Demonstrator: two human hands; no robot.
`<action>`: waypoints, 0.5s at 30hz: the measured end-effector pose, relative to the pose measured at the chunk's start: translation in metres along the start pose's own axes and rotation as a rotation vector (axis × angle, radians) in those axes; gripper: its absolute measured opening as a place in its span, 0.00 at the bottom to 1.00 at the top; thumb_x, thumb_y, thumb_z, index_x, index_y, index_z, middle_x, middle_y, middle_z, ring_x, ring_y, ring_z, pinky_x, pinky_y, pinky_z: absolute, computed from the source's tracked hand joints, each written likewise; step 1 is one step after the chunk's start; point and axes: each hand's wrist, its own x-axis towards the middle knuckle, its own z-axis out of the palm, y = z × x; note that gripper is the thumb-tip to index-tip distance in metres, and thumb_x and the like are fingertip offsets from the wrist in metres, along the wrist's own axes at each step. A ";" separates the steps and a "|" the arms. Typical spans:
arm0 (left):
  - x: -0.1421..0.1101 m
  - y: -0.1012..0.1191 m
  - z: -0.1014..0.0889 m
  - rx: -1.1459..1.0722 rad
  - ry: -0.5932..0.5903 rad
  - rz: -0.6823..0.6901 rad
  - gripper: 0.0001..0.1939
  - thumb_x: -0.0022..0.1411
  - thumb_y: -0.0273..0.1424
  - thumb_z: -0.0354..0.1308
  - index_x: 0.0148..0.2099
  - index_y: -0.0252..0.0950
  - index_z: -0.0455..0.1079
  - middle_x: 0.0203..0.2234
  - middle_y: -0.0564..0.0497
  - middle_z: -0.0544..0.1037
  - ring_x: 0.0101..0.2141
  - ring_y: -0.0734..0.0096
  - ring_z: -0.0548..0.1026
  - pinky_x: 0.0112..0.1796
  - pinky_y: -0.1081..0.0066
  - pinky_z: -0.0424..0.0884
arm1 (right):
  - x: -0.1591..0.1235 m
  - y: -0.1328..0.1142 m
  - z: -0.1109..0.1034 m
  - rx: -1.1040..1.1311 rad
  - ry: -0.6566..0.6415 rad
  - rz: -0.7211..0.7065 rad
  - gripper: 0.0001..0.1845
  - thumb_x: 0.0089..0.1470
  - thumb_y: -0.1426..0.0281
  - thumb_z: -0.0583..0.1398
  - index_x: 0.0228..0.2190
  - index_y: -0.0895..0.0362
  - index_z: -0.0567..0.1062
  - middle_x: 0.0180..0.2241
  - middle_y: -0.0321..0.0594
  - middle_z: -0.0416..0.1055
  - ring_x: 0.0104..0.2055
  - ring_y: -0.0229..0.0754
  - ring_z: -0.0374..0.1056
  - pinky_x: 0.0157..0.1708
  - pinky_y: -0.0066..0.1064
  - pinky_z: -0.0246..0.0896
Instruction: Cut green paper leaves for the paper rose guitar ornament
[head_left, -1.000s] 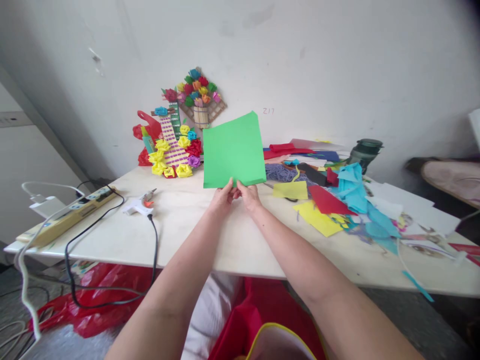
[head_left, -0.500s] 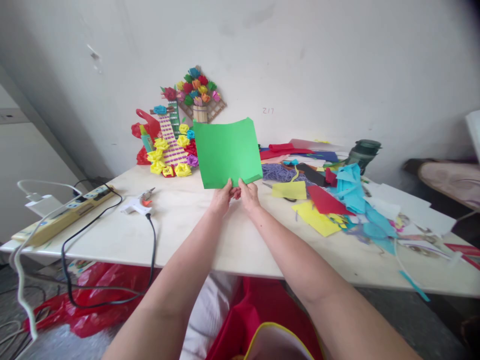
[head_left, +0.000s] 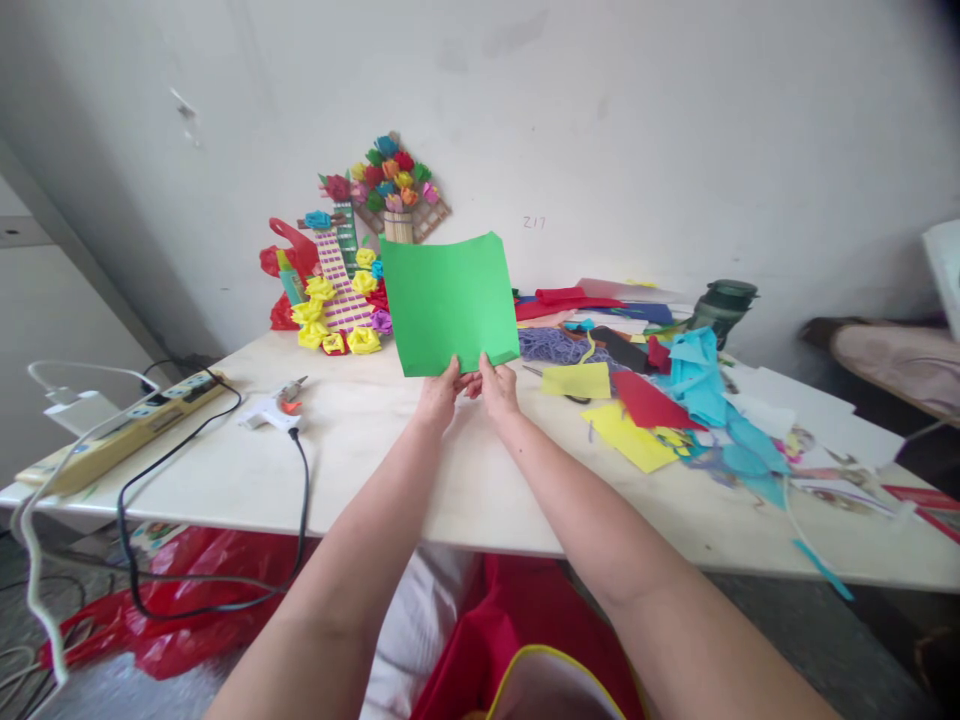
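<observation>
A sheet of green paper (head_left: 451, 305) is held up above the table, its broad face toward me and its top edge slightly curved. My left hand (head_left: 441, 392) pinches the bottom edge near the middle, thumb in front and fingers behind. Close beside it, my right hand (head_left: 496, 388) grips the same edge in the same way. Behind the sheet, most of the fingers are hidden. The paper's lower right corner bends a little. Just right of my right hand lies a piece of yellow paper (head_left: 576, 380), partly over scissors whose tip and dark handle show.
A white glue gun (head_left: 271, 408) with a black cord and a power strip (head_left: 124, 430) sit on the left. Paper-flower crafts (head_left: 341, 290) stand at the back. Coloured scraps (head_left: 697, 375), purple shredded paper (head_left: 555, 345) and a dark bottle (head_left: 724, 308) crowd the right side of the table (head_left: 360, 470).
The whole view has shifted very slightly left. The green paper stays in both hands, with a barely visible shift to the left relative to the crafts behind.
</observation>
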 end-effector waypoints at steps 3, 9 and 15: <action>-0.001 0.002 0.001 0.005 -0.005 0.009 0.21 0.57 0.35 0.58 0.50 0.29 0.64 0.33 0.41 0.78 0.33 0.65 0.77 0.35 0.68 0.72 | 0.000 -0.001 0.000 0.008 -0.043 0.024 0.27 0.52 0.51 0.52 0.14 0.58 0.67 0.07 0.36 0.62 0.10 0.33 0.57 0.13 0.26 0.55; -0.003 0.006 0.000 -0.019 -0.063 0.068 0.21 0.60 0.31 0.54 0.54 0.29 0.61 0.37 0.41 0.78 0.36 0.64 0.77 0.41 0.64 0.71 | 0.004 -0.002 -0.004 0.038 -0.015 0.013 0.24 0.52 0.52 0.54 0.17 0.58 0.67 0.12 0.38 0.68 0.10 0.32 0.59 0.13 0.25 0.56; 0.000 0.008 -0.006 -0.004 -0.039 0.089 0.22 0.60 0.32 0.54 0.55 0.30 0.59 0.38 0.41 0.77 0.36 0.63 0.77 0.44 0.60 0.70 | 0.013 0.002 -0.012 0.071 0.082 -0.003 0.22 0.51 0.54 0.56 0.17 0.58 0.64 0.14 0.37 0.70 0.10 0.30 0.59 0.10 0.21 0.54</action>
